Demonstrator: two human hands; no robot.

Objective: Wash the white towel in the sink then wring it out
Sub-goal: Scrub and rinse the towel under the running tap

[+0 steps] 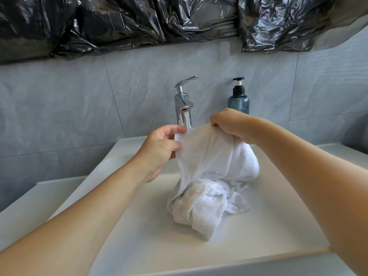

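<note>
The white towel (209,176) hangs bunched over the white sink (139,236), and its lower folds rest on the basin floor. My left hand (161,148) pinches the towel's upper left edge between thumb and fingers. My right hand (229,124) grips the upper right edge, fingers curled into the cloth. Between the two hands the top edge is stretched just in front of the chrome faucet (184,108). No water stream is visible from the spout.
A dark blue pump bottle (239,98) stands behind my right hand beside the faucet. Grey marble tiles (79,106) cover the wall. Black plastic sheeting (179,20) hangs above. The sink's flat rim extends left and right.
</note>
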